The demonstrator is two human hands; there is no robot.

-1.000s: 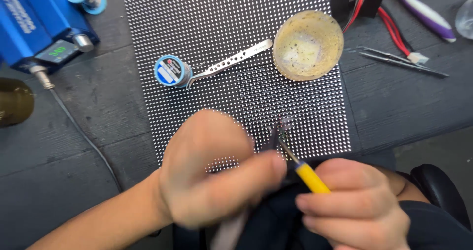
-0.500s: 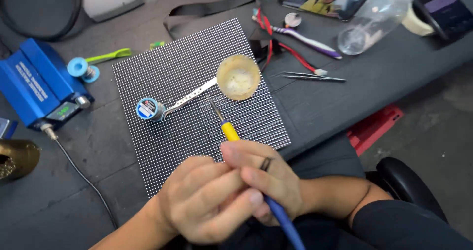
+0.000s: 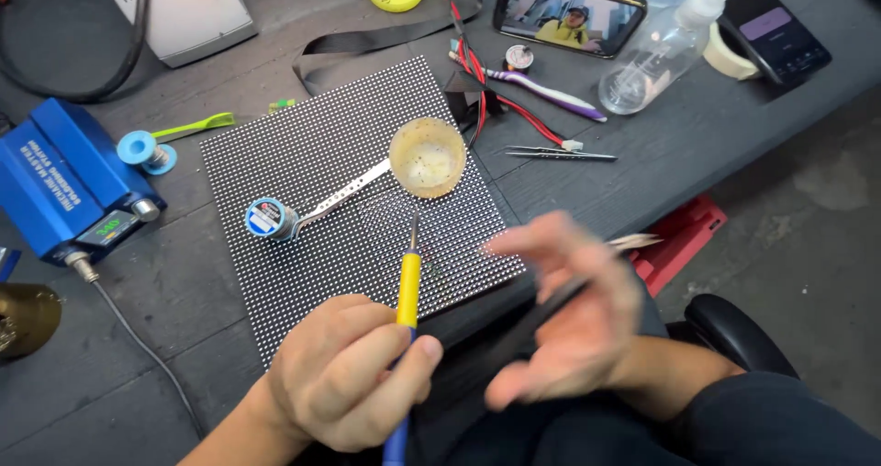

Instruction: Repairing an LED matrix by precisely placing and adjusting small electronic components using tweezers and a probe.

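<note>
My left hand is closed around a soldering iron with a yellow grip and blue handle. Its tip points up over the near edge of a black dotted LED panel on the dark bench. My right hand hovers to the right of the iron, off the panel's near right corner. It is blurred, its fingers are spread, and nothing is clearly in it. On the panel lie a small solder spool, a perforated metal strip and a round yellowish dish.
A blue soldering station with its cable sits at the left, a brass holder below it. Tweezers, a purple toothbrush, a phone and a clear bottle lie at the back right. A red box is on the floor.
The view has pulled back. The iron, held by my right hand before, now sits in my left hand. My right hand has let go, opened and swung right.
</note>
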